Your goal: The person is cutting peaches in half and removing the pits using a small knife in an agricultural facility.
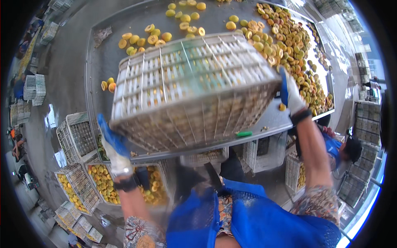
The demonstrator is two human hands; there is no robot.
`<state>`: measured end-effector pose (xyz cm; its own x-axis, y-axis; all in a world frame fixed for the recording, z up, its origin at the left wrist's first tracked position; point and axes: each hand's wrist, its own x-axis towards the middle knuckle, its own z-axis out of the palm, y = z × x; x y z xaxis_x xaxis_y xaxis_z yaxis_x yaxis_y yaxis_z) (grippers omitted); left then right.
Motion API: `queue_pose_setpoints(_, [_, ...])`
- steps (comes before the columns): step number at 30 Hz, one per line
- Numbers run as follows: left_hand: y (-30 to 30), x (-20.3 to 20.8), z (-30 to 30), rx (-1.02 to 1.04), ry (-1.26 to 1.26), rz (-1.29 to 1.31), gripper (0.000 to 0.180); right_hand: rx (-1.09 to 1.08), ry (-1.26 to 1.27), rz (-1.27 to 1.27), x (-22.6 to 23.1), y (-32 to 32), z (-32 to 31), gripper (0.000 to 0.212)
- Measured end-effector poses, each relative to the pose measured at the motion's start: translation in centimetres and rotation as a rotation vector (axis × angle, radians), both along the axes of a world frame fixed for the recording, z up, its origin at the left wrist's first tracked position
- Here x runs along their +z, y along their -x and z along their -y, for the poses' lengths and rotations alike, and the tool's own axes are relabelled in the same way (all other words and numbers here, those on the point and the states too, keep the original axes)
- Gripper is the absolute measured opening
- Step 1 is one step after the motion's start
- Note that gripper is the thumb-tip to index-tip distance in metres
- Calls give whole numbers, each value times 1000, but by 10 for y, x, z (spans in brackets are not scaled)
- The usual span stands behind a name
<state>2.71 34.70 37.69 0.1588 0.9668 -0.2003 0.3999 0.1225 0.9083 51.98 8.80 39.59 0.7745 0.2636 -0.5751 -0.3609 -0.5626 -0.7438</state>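
The left hand (113,142), gloved, grips the plastic crate (178,111) at its near left corner and the right hand (291,93) grips its right end; they are well apart, the crate tilted between them above the near edge of the desk (103,62). If a glove slipped, the crate could drop against that edge — perhaps onto the green object (244,134) lying there. Swung too far right, it could push piled fruit (295,53) over the desk's crowded right edge. The fingertips are partly hidden and blurred, and I cannot tell whether the yellow behind the slats is fruit inside or beyond. The crate covers the desk's middle; past it lie halved fruits (153,39), and the desk's far edge is cut off.
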Motion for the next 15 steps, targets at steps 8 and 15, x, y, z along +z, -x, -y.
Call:
queue_pose_setpoints(8, [-33,-30,-72,300,85,523,35,191,275,408,-21,-53,-105,78])
queue_pose_setpoints(15, [50,-168,1,212,70,27,28,155,268,563,-104,-46,-106,78])
